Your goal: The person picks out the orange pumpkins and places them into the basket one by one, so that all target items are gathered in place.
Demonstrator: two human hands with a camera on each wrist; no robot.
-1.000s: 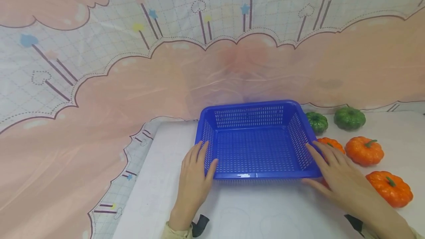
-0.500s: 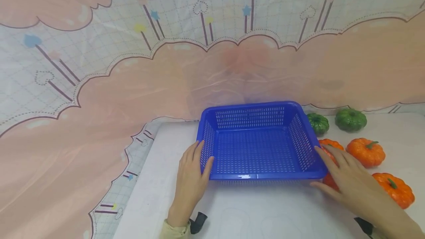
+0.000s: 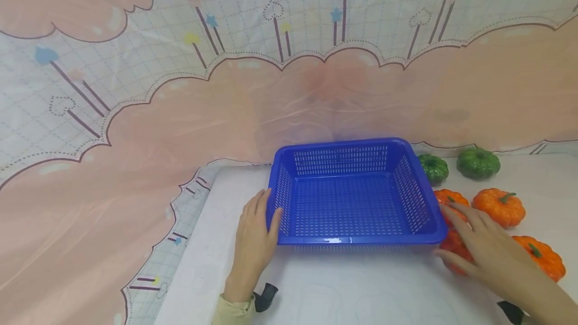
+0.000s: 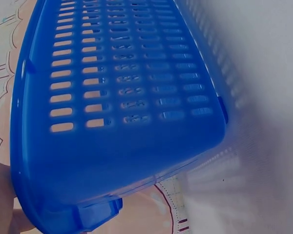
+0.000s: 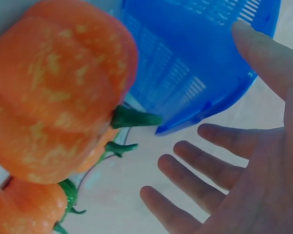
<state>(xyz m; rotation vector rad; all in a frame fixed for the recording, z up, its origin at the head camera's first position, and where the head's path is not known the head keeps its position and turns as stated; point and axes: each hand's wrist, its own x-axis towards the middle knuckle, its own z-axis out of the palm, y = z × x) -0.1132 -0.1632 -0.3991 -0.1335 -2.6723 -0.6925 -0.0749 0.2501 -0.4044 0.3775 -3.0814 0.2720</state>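
Leftmost, one pale cloth backdrop [image 3: 203,124] with peach cloud shapes spreads across behind the white flat tabletop [image 3: 370,290]. Next comes one beige fabric sleeve [image 3: 234,310], with one small black piece [image 3: 266,297] beside it, and the left hand [image 3: 254,237]. Its fingers lie nearly straight along the left rim of one blue rectangular plastic basket [image 3: 334,240], thumb apart at the near corner, not curled round it; I cannot tell how firmly they touch. The basket stands upright in the middle, its slotted floor facing up. Beyond its right wall are two green ribbed pumpkins [image 3: 434,169] at the back and at least four orange ribbed pumpkins [image 3: 498,207] nearer, some partly hidden. Among the orange ones, the right hand [image 3: 487,250] hovers just beside the basket, its four fingers and thumb spread wide, holding nothing.
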